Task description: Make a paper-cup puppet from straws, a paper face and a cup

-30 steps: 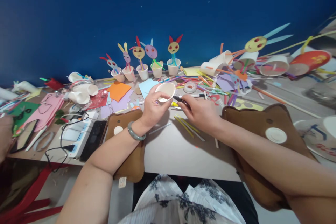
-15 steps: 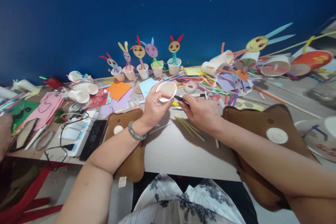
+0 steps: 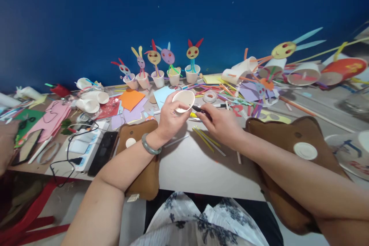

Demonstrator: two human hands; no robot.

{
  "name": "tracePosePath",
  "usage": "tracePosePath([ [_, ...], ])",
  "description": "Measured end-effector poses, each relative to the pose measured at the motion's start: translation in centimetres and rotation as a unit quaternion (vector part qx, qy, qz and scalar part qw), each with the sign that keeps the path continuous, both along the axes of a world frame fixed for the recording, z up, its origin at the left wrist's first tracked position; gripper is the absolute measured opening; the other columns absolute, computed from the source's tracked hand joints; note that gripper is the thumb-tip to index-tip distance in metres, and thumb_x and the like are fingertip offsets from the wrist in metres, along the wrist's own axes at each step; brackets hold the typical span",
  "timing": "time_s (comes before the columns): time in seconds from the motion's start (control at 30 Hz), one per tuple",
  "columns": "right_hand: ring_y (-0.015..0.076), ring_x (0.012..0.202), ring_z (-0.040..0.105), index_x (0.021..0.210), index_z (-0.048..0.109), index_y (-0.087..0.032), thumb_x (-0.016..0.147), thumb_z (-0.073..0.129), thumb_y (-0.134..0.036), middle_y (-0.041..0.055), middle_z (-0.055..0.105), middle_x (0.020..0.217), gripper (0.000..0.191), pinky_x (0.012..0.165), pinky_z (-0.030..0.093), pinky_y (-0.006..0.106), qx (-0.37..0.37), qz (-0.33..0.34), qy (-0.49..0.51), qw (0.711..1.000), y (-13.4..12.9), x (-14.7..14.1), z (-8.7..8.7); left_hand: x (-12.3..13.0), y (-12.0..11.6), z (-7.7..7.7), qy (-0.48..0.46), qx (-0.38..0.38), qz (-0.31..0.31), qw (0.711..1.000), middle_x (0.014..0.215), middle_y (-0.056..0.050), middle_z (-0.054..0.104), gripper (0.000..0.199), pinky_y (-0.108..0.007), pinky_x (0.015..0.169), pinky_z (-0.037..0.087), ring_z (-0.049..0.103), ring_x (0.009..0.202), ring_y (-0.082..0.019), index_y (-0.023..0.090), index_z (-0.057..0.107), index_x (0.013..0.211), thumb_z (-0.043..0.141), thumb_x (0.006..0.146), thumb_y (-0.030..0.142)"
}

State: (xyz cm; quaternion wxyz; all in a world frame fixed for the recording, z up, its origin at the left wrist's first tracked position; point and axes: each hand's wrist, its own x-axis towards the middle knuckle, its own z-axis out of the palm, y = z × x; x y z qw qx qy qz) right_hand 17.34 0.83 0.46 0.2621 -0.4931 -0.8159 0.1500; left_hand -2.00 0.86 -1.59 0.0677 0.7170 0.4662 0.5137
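My left hand (image 3: 172,120) is wrapped round a white paper cup (image 3: 183,99), its open mouth tilted toward me. In my right hand (image 3: 220,121) is a slim black tool (image 3: 201,110), like a pen or small knife, whose tip meets the cup's right side. Just below the hands, thin yellow and clear sticks (image 3: 206,138) lie on the white table (image 3: 201,175). A yellow-tipped item shows between my hands, partly hidden.
Paper rabbit figures in cups (image 3: 158,78) stand along the blue wall. Brown cushions (image 3: 288,153) lie under both forearms. A power strip (image 3: 89,146) and a phone (image 3: 103,153) are at the left, near another person's hand (image 3: 7,142).
The view has shifted very slightly. Both hands keep their hold on the cup and the black tool, with hardly any movement. At the far left, the other person's hand has moved a little to the right.
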Motion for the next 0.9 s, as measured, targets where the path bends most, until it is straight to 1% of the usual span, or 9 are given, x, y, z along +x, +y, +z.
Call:
tracePosePath([
  [0.07,0.0166,0.057,0.048,0.081,0.053,-0.021,0.096,0.044,-0.05,0.0008,0.056,0.064,0.033,0.057,0.029,0.028,-0.09,0.052,0.097,0.99,0.41,0.04,0.27,0.04,0.0,0.02,-0.007,0.009,-0.005,1.0,0.126,-0.012,0.066,0.011,-0.04,0.104,0.051,0.064,0.122,-0.025,0.018,0.069,0.081,0.073,0.085,0.028],
  [0.13,0.0152,0.056,0.045,0.079,0.051,-0.022,0.094,0.046,-0.052,-0.0011,0.051,0.062,0.034,0.056,0.032,0.027,-0.136,0.078,0.147,0.977,0.63,0.06,0.41,0.09,0.02,0.01,-0.016,0.019,-0.011,1.0,0.123,-0.012,0.068,0.01,-0.04,0.102,0.051,0.065,0.12,-0.025,0.018,0.069,0.081,0.074,0.083,0.026],
  [0.2,0.0158,0.056,0.045,0.081,0.053,-0.021,0.094,0.046,-0.051,-0.0006,0.051,0.062,0.033,0.057,0.03,0.028,-0.104,0.056,0.12,0.986,0.53,0.07,0.3,0.13,0.06,0.01,-0.023,0.019,-0.011,0.999,0.119,-0.011,0.069,0.01,-0.04,0.101,0.052,0.065,0.119,-0.025,0.018,0.069,0.08,0.075,0.083,0.026],
  [0.27,0.0175,0.057,0.047,0.085,0.057,-0.02,0.094,0.046,-0.047,0.002,0.056,0.063,0.031,0.057,0.025,0.029,-0.022,0.009,0.043,0.999,0.25,0.07,0.02,0.16,0.09,0.01,-0.028,0.01,-0.008,1.0,0.117,-0.011,0.069,0.01,-0.041,0.101,0.052,0.066,0.117,-0.025,0.018,0.069,0.081,0.075,0.083,0.026],
  [0.37,0.0189,0.058,0.047,0.088,0.06,-0.019,0.095,0.045,-0.044,0.0051,0.06,0.067,0.03,0.057,0.018,0.032,0.052,-0.032,-0.027,0.998,-0.02,0.05,-0.34,0.19,0.1,0.05,-0.037,0.012,-0.015,0.999,0.12,-0.011,0.068,0.01,-0.041,0.101,0.052,0.066,0.116,-0.024,0.018,0.069,0.082,0.075,0.083,0.027],
  [0.47,0.0175,0.059,0.047,0.086,0.057,-0.02,0.095,0.045,-0.047,0.0028,0.057,0.065,0.031,0.057,0.025,0.03,-0.023,0.015,0.053,0.998,0.23,0.01,-0.23,0.22,0.08,0.09,-0.042,0.022,-0.018,0.999,0.119,-0.011,0.068,0.008,-0.04,0.101,0.052,0.066,0.116,-0.024,0.018,0.07,0.081,0.075,0.082,0.024],
  [0.57,0.0155,0.059,0.046,0.081,0.053,-0.021,0.095,0.046,-0.05,0.0004,0.053,0.064,0.033,0.058,0.033,0.029,-0.113,0.065,0.14,0.981,0.52,-0.04,0.13,0.26,0.06,0.11,-0.043,0.015,-0.01,0.999,0.111,-0.01,0.07,0.008,-0.039,0.099,0.052,0.066,0.114,-0.024,0.018,0.069,0.08,0.075,0.081,0.023],
  [0.73,0.0175,0.058,0.047,0.088,0.057,-0.021,0.093,0.049,-0.046,0.0002,0.054,0.062,0.027,0.059,0.029,0.031,-0.049,0.005,0.07,0.996,0.29,-0.03,0.2,0.23,0.17,0.2,-0.05,-0.021,-0.008,0.998,0.108,-0.009,0.069,0.011,-0.039,0.098,0.053,0.066,0.11,-0.023,0.018,0.068,0.08,0.076,0.081,0.026],
  [0.9,0.0185,0.06,0.051,0.088,0.056,-0.021,0.092,0.05,-0.043,0.0017,0.058,0.066,0.024,0.059,0.03,0.031,-0.057,0.016,0.083,0.995,0.29,0.07,-0.04,0.11,0.38,0.33,-0.107,-0.063,-0.032,0.992,0.112,-0.009,0.067,0.013,-0.037,0.097,0.053,0.066,0.11,-0.022,0.018,0.067,0.083,0.076,0.08,0.028],
])
